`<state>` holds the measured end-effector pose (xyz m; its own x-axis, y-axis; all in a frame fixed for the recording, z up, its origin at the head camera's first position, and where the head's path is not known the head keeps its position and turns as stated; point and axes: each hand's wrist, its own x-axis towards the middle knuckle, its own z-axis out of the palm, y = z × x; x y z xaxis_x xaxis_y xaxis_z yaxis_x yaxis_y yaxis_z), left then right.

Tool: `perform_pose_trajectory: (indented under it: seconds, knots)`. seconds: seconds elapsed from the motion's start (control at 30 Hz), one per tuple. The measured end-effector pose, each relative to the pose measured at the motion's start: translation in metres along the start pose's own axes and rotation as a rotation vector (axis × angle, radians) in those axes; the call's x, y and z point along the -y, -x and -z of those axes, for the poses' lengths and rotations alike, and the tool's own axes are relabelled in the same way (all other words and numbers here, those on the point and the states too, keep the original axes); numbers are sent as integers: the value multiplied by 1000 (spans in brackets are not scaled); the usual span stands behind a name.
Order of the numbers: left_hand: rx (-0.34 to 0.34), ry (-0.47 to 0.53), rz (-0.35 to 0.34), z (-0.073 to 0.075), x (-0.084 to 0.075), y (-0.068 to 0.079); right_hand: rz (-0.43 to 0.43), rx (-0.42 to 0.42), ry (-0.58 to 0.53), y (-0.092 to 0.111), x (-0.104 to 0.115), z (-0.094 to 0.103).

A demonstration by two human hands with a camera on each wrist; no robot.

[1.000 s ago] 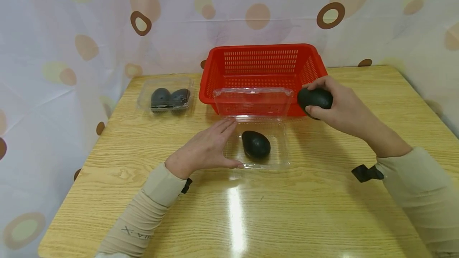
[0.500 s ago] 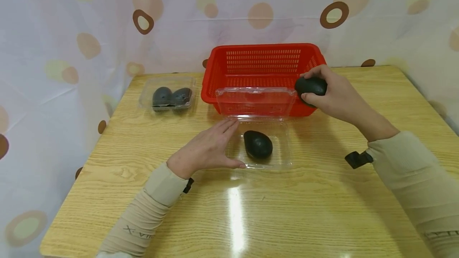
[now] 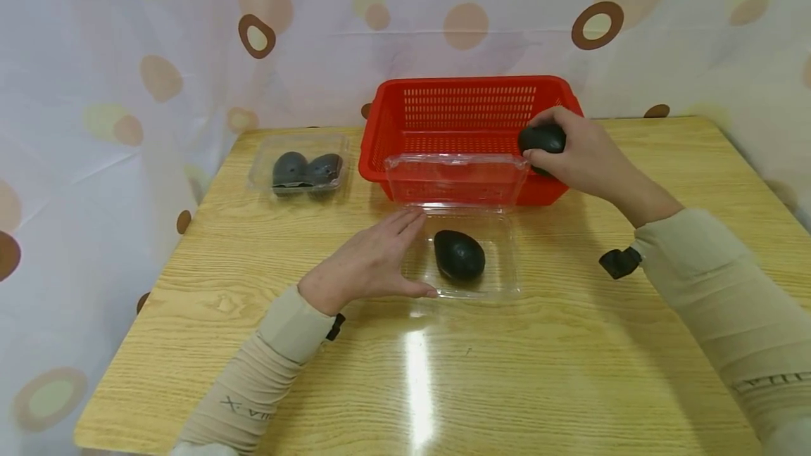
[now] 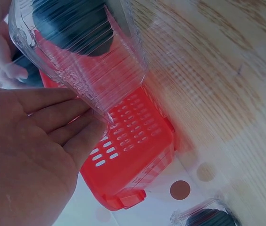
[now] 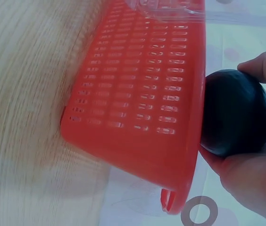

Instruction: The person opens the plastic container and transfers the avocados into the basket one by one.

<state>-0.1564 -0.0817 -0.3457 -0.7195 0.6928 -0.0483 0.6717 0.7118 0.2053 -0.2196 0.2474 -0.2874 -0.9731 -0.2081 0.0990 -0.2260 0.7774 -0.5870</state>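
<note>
My right hand [image 3: 586, 159] grips a dark avocado [image 3: 540, 138] over the right front corner of the red plastic basket [image 3: 380, 129]. In the right wrist view, that avocado [image 5: 236, 113] shows just past the basket's rim, with fingers and thumb round it. An open clear plastic clamshell box [image 3: 500, 259] lies before the basket, its lid [image 3: 456, 181] standing up against the basket's front. One avocado [image 3: 459, 256] rests inside the box. My left hand [image 3: 367, 259] spans the box's left side, fingers straight at the back corner and thumb at the front edge.
A closed clear box [image 3: 266, 150] with two avocados [image 3: 324, 172] in it stands on the left of the wooden table [image 3: 532, 378]. A patterned cloth [image 3: 405, 13] hangs behind the table.
My right hand has carried the avocado back and left, from beside the basket to over its corner. The left hand stays at the box. The view shifts slightly.
</note>
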Motion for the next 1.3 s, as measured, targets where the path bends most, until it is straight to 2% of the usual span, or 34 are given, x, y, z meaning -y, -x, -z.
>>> perform_pose_trajectory:
  seconds: [0.43,0.83,1.07,1.3]
  knots:
    - [7,-14,-7,0,1,0,-40,72,64,-24,-5,-10]
    - [8,-17,2,-1,0,0,-117,198,149,-42,-10,-18]
    - [17,-25,1,0,0,-1,-150,252,165,-46,-10,-19]
    - [21,-32,2,0,0,-1,-164,273,163,-48,-11,-20]
